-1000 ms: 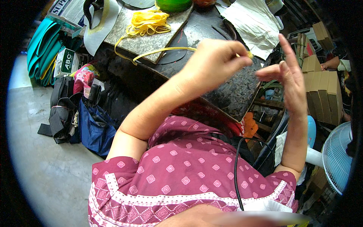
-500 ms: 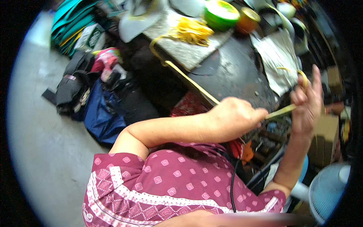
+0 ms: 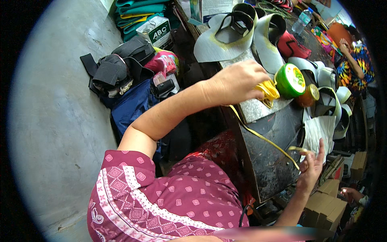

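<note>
My left hand (image 3: 242, 82) is closed over a loose bundle of yellow strip (image 3: 269, 92) lying on a speckled grey slab (image 3: 254, 112). From beneath that hand a long yellow strip (image 3: 264, 138) runs slackly along the near edge of the dark worktable (image 3: 274, 161) to my right hand. Lower down at the right, my right hand (image 3: 309, 171) pinches the strip, its short end sticking out above the fingers; one finger points up. A green tub (image 3: 289, 82) and an amber jar (image 3: 308, 96) stand just right of the bundle.
White curved shells (image 3: 227, 42) crowd the table's far side, with pleated white material (image 3: 318, 135) near my right hand. Bags (image 3: 133, 107) lie at the left above the grey floor (image 3: 64, 133). Cardboard boxes (image 3: 324, 205) stand at lower right. Another person (image 3: 356, 64) sits at far right.
My left hand has left the strip close to my right hand and gone up and away to the bundle. The taut strip now hangs slack. The whole view has shifted.
</note>
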The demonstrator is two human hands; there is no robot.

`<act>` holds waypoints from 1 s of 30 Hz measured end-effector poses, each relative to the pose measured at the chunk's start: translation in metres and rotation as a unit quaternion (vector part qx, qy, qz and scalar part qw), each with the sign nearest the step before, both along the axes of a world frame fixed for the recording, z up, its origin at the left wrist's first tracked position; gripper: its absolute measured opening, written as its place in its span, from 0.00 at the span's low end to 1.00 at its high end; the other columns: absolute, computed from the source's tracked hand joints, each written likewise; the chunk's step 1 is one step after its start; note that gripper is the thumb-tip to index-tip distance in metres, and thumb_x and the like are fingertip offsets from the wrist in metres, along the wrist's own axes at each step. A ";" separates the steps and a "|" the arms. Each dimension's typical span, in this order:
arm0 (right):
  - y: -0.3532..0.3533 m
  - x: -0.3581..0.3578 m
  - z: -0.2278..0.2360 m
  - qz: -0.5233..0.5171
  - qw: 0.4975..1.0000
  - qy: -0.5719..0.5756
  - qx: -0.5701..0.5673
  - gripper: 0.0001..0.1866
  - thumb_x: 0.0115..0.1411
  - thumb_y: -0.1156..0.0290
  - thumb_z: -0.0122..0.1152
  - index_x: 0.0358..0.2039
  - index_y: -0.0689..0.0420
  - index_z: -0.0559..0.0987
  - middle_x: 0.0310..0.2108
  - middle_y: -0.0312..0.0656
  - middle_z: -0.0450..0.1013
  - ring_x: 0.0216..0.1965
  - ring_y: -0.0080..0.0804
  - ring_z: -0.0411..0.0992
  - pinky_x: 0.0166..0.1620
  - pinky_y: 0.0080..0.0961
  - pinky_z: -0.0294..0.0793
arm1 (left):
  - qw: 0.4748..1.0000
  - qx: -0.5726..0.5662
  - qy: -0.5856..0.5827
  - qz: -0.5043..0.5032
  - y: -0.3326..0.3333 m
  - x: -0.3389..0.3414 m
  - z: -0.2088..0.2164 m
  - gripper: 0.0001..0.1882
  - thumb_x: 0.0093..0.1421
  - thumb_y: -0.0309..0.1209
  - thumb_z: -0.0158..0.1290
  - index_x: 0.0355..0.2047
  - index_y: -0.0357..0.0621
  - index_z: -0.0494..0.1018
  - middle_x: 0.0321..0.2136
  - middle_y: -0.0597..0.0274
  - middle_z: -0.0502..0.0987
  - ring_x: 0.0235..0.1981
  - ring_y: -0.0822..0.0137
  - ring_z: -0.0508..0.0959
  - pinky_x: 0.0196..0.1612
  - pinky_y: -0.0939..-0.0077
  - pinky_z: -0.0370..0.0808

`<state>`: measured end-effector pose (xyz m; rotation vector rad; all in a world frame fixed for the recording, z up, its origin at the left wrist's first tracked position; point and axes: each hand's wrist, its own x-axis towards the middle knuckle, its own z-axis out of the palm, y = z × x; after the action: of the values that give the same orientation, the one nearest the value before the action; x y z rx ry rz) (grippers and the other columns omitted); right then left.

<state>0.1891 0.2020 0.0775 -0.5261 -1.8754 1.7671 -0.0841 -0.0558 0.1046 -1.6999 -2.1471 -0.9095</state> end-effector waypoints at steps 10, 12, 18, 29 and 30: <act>-0.032 -0.015 -0.020 -0.056 0.994 0.014 0.089 0.31 0.64 0.80 0.52 0.68 0.57 0.59 0.35 0.38 0.76 0.37 0.23 0.74 0.48 0.24 0.73 | 0.911 0.275 -0.249 0.182 0.071 -0.153 -0.019 0.35 0.50 0.42 0.66 0.52 0.30 0.70 0.48 0.39 0.75 0.50 0.48 0.75 0.54 0.60 0.72; -0.031 -0.017 -0.017 -0.047 0.994 0.008 0.100 0.31 0.64 0.80 0.50 0.67 0.57 0.60 0.35 0.39 0.76 0.36 0.22 0.74 0.44 0.22 0.74 | 0.877 0.239 -0.402 0.106 0.088 -0.183 -0.020 0.32 0.48 0.43 0.68 0.46 0.30 0.74 0.34 0.52 0.81 0.32 0.64 0.79 0.39 0.68 0.76; -0.021 -0.002 -0.011 -0.058 0.994 0.039 0.079 0.30 0.65 0.79 0.49 0.67 0.56 0.59 0.34 0.40 0.76 0.32 0.19 0.71 0.35 0.17 0.71 | 0.730 0.402 -0.551 0.032 0.056 -0.196 -0.002 0.10 0.60 0.32 0.49 0.41 0.46 0.74 0.27 0.66 0.75 0.28 0.70 0.76 0.32 0.75 0.74; -0.001 0.011 -0.007 -0.107 0.991 0.080 0.017 0.27 0.65 0.80 0.46 0.65 0.57 0.63 0.31 0.35 0.70 0.23 0.11 0.58 0.22 0.07 0.55 | 0.798 0.566 -0.208 0.008 -0.009 -0.079 0.074 0.16 0.66 0.38 0.50 0.45 0.36 0.72 0.42 0.63 0.75 0.43 0.74 0.73 0.48 0.78 0.69; 0.000 0.013 -0.006 -0.103 0.991 0.087 0.005 0.27 0.65 0.79 0.46 0.65 0.58 0.63 0.31 0.35 0.69 0.22 0.11 0.57 0.22 0.07 0.55 | 0.803 0.551 -0.228 -0.014 -0.004 -0.062 0.078 0.18 0.66 0.39 0.52 0.45 0.34 0.71 0.43 0.63 0.74 0.44 0.75 0.73 0.49 0.78 0.69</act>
<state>0.2020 0.2020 0.0715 -0.5232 -1.6481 1.6131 -0.1459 -0.0598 0.1826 -0.9198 -1.1999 -2.1565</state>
